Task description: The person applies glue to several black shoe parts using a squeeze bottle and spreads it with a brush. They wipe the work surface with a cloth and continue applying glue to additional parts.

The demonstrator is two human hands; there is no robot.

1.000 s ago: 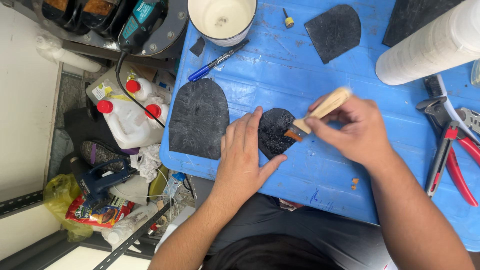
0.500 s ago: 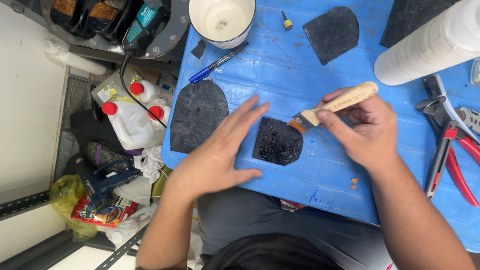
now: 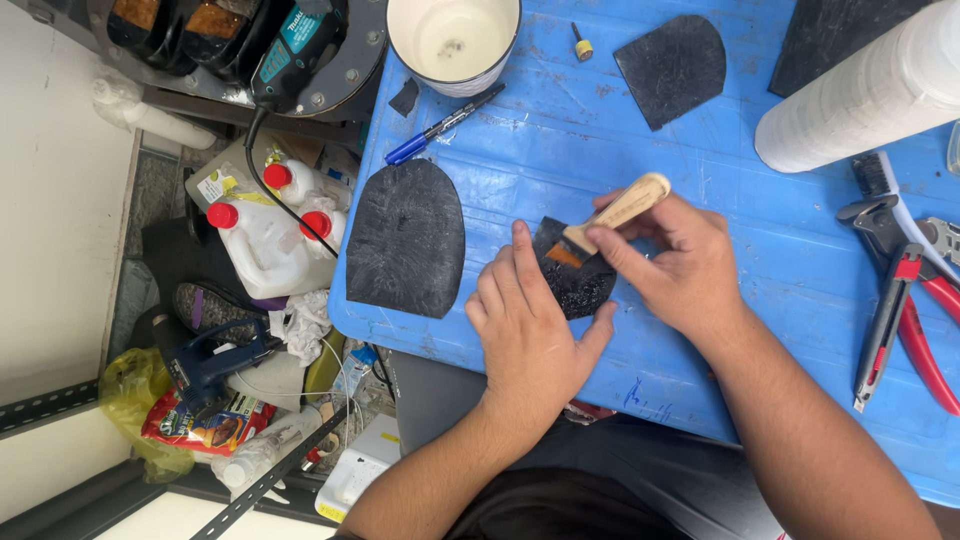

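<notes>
left hand [image 3: 528,330] lay flat on the blue table [image 3: 760,300], fingers spread open, pinning the small black rubber heel piece [image 3: 580,285] near the table's front edge; it gripped nothing. right hand [image 3: 680,265] had its grip closed round the wooden handle of a small brush [image 3: 610,215], bristle end down on the heel piece, just beside the left fingertips. a larger black rubber sole piece [image 3: 405,240] lay to the left, close to but apart from the left hand. further back: white cup [image 3: 455,40], blue pen [image 3: 440,125], another black rubber piece [image 3: 670,65] & a white roll [image 3: 860,95]. red-handled pliers [image 3: 915,310] lay at the right, well apart from both hands. white jugs w/ red caps [image 3: 265,225] sat on the floor left of the table.
</notes>
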